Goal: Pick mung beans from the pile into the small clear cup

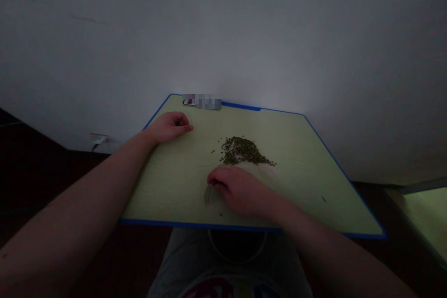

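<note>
A loose pile of small green-brown beans [240, 150] lies near the middle of a pale yellow-green tabletop [296, 172], with a few strays around it. Just on the near side of the pile is my right hand [242, 191], its fingers curled downward and their tips partly hidden. Whether anything is pinched there cannot be seen. A faint curved outline shows beside these fingers, too dim to name. My left hand [170, 127] rests on the table's left side, fingers curled in and thumb near them, with nothing visible in it and apart from the beans.
A phone-like flat object [206, 103], partly blurred out, lies at the far left edge by the wall [223, 32]. Below the near blue edge, a dark round bowl [237, 247] sits at my lap. A dark sliver [324, 199] lies at right; a plug [100, 141] is in the wall.
</note>
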Demonstrator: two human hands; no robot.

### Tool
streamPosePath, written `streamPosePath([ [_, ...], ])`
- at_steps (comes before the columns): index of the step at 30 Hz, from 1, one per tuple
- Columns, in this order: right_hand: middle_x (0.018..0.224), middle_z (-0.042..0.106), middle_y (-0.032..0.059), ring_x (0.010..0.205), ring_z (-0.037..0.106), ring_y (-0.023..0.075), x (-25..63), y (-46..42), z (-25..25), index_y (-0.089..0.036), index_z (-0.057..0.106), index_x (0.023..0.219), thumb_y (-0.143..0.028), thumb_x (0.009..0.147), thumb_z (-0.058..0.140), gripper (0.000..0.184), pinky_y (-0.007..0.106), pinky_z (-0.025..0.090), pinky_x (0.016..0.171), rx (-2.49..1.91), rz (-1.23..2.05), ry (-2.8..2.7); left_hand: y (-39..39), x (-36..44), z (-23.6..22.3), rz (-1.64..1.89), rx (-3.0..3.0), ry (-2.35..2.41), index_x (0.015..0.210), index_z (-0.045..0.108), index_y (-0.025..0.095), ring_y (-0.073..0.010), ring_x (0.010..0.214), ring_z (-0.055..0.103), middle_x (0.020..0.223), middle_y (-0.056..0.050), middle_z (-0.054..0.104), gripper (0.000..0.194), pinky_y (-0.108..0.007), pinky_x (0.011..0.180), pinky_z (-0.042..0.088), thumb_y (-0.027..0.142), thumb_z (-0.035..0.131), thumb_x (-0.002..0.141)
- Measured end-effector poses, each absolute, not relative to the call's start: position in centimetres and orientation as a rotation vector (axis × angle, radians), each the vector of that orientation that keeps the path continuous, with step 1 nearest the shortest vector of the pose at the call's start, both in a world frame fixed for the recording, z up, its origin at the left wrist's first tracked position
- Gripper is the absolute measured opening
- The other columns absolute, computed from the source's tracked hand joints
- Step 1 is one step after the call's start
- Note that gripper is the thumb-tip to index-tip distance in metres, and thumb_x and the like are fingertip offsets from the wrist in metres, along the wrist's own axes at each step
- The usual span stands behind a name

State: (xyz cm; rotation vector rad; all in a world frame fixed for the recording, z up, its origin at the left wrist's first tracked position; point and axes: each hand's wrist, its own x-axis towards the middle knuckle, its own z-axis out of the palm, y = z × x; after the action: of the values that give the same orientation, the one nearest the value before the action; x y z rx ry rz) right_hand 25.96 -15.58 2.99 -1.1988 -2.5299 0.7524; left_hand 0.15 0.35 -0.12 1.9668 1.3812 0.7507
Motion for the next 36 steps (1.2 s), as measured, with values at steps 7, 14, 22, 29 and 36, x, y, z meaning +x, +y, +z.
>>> streamPosePath([
  [7, 0.102, 0.067, 0.0075, 0.096, 0.058, 0.0183, 24.5, -16.0, 3.0, -0.017, 0.063, 0.103, -0.004, 0.083, 0.049, 0.028, 0.031, 0.043, 0.091, -0.98, 0.909, -2.627, 0.4, 0.1, -0.1, 0.741, 1.972, 1.38, 0.07, 0.056, 0.017, -0.0106, 0.056, 0.044, 0.062, 0.002, 0.052, 0.032, -0.026, 0.054, 0.035, 0.048, 0.066, 0.068],
  [14, 0.1, 0.066, 0.0072, 0.093, 0.058, 0.0176, 27.0, -17.4, 3.4, -0.017, 0.063, 0.101, -0.005, 0.085, 0.048, 0.025, 0.029, 0.044, 0.086, -1.186, 0.956, -2.524, 0.3, 0.2, 0.0, 0.732, 1.976, 1.391, 0.071, 0.056, 0.018, -0.0103, 0.055, 0.045, 0.061, 0.002, 0.052, 0.03, -0.025, 0.053, 0.035, 0.046, 0.066, 0.069],
  [22, 0.102, 0.066, 0.0062, 0.094, 0.059, 0.0181, 29.1, -19.0, 3.6, -0.019, 0.063, 0.099, -0.005, 0.086, 0.047, 0.025, 0.031, 0.045, 0.085, -1.347, 1.007, -2.379, 0.3, 0.3, 0.1, 0.744, 1.944, 1.372, 0.068, 0.055, 0.018, -0.0098, 0.054, 0.043, 0.059, 0.002, 0.051, 0.027, -0.025, 0.052, 0.034, 0.043, 0.067, 0.067],
  [29, 0.099, 0.066, 0.005, 0.093, 0.06, 0.0169, 30.1, -20.5, 3.3, -0.019, 0.062, 0.099, -0.007, 0.089, 0.047, 0.022, 0.03, 0.047, 0.084, -1.378, 0.915, -2.307, 0.3, 0.2, 0.0, 0.753, 1.926, 1.346, 0.069, 0.055, 0.018, -0.0101, 0.055, 0.043, 0.061, 0.002, 0.05, 0.027, -0.026, 0.053, 0.035, 0.043, 0.067, 0.068],
  [36, 0.095, 0.071, 0.0087, 0.086, 0.064, 0.0198, 31.5, -22.8, 1.1, -0.018, 0.066, 0.109, -0.012, 0.092, 0.045, 0.028, 0.034, 0.053, 0.079, -1.285, 0.385, -2.272, 0.5, 0.0, -0.3, 0.731, 1.957, 1.351, 0.07, 0.055, 0.019, -0.0103, 0.055, 0.044, 0.061, 0.003, 0.051, 0.027, -0.025, 0.053, 0.034, 0.043, 0.066, 0.07],
])
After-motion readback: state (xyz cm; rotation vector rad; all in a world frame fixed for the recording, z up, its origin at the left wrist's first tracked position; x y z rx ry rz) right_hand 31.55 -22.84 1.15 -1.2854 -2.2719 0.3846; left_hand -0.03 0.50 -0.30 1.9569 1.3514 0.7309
